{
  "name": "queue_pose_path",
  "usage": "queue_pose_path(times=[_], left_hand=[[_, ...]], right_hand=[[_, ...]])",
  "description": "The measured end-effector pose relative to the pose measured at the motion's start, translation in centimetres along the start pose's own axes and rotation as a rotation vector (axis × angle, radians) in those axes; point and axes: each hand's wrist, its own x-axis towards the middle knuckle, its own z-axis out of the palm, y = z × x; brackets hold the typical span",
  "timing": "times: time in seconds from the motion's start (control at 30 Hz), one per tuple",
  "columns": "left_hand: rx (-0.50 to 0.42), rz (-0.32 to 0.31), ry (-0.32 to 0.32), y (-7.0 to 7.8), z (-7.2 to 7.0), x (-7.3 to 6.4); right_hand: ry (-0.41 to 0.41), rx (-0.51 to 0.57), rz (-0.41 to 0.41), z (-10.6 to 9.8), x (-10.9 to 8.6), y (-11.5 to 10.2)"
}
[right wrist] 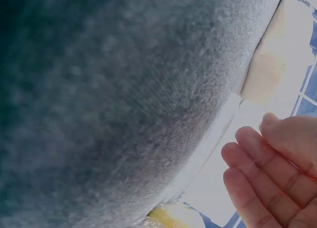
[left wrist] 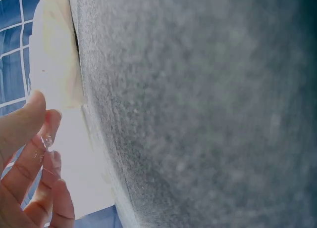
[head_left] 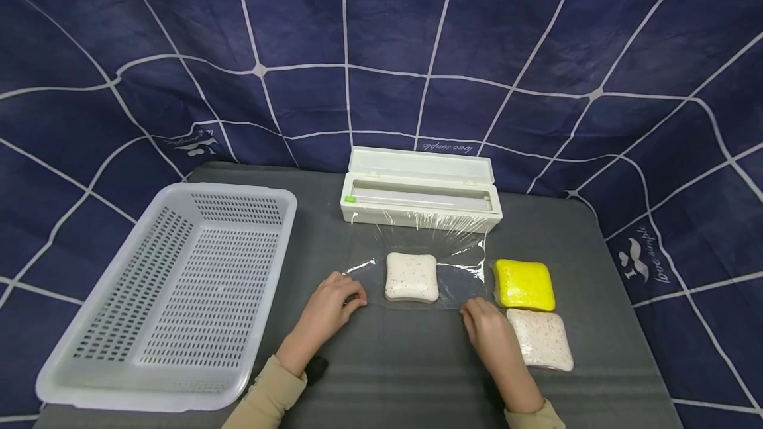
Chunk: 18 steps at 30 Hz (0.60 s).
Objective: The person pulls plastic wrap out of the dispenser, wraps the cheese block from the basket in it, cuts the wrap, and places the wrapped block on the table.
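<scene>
Clear cling film (head_left: 456,277) stretches from a white film dispenser (head_left: 420,218) toward me. On it lies a white, speckled square block (head_left: 411,277) with rounded corners, like a bar of soap. My left hand (head_left: 329,306) pinches the film's near left corner; a bit of film glints at the fingertips (left wrist: 48,141) in the left wrist view. At the near right corner, my right hand (head_left: 491,336) pinches the film between thumb and fingers. Right of that hand are a yellow block (head_left: 524,285) and a second speckled block (head_left: 544,343), both with a shiny wrapping.
A white perforated plastic basket (head_left: 280,250) stands on the left of the grey tabletop (head_left: 381,376). The dispenser's lid (head_left: 420,164) is raised at the back, with the film roll inside. A dark blue checked cloth (head_left: 393,38) hangs behind and at both sides.
</scene>
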Motion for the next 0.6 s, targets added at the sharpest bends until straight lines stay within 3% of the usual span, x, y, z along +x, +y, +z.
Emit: queue_pose_path(times=[0.33, 0.6], left_hand=[[-0.019, -0.097, 0.016, -0.1, -0.3, 0.3], [0.033, -0.151, -0.014, 0.3, -0.2, 1.0]], right_hand=[[-0.003, 0.070, 0.068, 0.5, 1.6, 0.2], [-0.057, 0.069, 0.090, 1.2, 2.6, 0.5]])
